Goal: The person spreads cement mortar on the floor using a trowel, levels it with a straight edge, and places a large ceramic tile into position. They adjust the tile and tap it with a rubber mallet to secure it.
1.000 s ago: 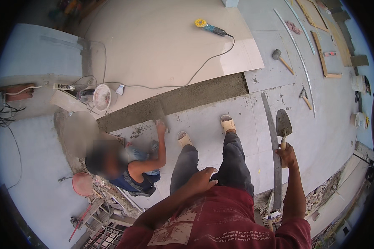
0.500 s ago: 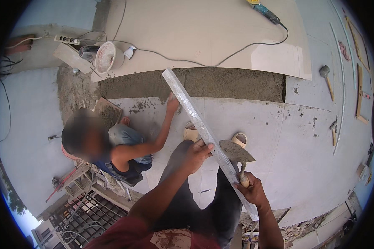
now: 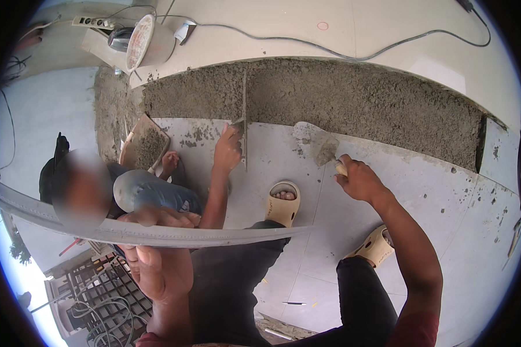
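Note:
My left hand (image 3: 162, 266) grips a long grey metal straightedge (image 3: 243, 236), which lies crosswise over the left half of the view in front of the co-worker. In my right hand (image 3: 362, 180) is a pointed trowel (image 3: 325, 151), held by its wooden handle. Its mortar-smeared blade is over the light tiles, just short of the bed of wet grey mortar (image 3: 359, 95). At left a co-worker's hand (image 3: 228, 149) is beside a thin grey strip (image 3: 245, 110) that runs across the mortar; what that hand holds is hard to make out.
A mortar-stained bucket (image 3: 150, 43) stands at the far left near a power strip (image 3: 92, 22). A black cable (image 3: 307, 41) crosses the beige slab. My feet in beige clogs (image 3: 282, 215) are on the tiles. The co-worker crouches beside a mortar-covered board (image 3: 150, 141); a pen (image 3: 294, 303) lies near.
The straightedge has swung away from the mortar to the left, leaving my right hand. My right hand has moved forward and right with the trowel. The view has shifted closer to the mortar.

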`<state>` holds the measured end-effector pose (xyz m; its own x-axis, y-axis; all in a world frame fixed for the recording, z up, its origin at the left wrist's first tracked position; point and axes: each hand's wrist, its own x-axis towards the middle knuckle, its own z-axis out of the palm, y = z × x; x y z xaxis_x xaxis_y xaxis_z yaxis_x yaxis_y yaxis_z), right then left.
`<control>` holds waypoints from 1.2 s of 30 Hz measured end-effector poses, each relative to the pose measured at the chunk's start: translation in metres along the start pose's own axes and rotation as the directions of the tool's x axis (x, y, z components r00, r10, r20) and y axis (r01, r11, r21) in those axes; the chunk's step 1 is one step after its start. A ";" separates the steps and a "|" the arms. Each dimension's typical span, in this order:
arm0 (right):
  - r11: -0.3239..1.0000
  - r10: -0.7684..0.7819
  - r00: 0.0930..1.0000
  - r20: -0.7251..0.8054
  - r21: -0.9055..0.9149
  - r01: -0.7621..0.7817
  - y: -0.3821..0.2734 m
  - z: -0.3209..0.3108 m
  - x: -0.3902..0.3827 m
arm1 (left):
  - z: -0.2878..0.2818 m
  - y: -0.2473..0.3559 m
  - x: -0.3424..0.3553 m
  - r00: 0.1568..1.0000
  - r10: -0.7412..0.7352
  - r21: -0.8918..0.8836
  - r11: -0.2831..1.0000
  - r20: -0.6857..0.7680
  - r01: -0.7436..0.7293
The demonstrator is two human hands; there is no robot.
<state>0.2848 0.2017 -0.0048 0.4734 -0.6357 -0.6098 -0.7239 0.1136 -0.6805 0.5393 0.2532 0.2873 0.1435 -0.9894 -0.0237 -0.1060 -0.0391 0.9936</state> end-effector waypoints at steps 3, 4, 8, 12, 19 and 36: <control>0.995 -0.081 0.995 0.058 -0.058 0.084 -0.024 0.019 0.058 | -0.006 0.012 -0.009 0.987 0.163 0.080 0.983 -0.001 -0.162; 0.992 -0.112 0.991 0.071 -0.056 0.116 -0.032 0.017 0.070 | -0.013 0.014 -0.015 0.980 0.196 0.081 0.977 0.021 -0.197; 0.959 -0.283 0.951 0.124 0.057 0.278 -0.056 0.032 0.119 | -0.033 0.008 -0.039 0.945 0.304 0.131 0.949 -0.118 -0.289; 0.947 -0.264 0.913 0.309 0.263 0.185 -0.114 0.060 0.179 | -0.040 0.026 -0.058 0.910 0.366 0.135 0.929 -0.194 -0.345; 0.906 -0.128 0.971 -0.203 0.374 0.198 -0.155 0.096 0.253 | -0.048 0.029 -0.091 0.874 0.408 0.100 0.913 -0.263 -0.396; 0.960 -0.011 0.851 -0.526 0.233 0.156 0.011 -0.002 0.091 | -0.041 0.035 -0.050 0.861 0.505 -0.088 0.862 0.064 -0.500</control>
<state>0.3193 0.1441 -0.0665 0.1468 -0.9433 -0.2977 -0.5044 0.1875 -0.8429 0.5692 0.3068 0.3281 0.0069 -0.8801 0.4747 -0.0760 0.4729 0.8778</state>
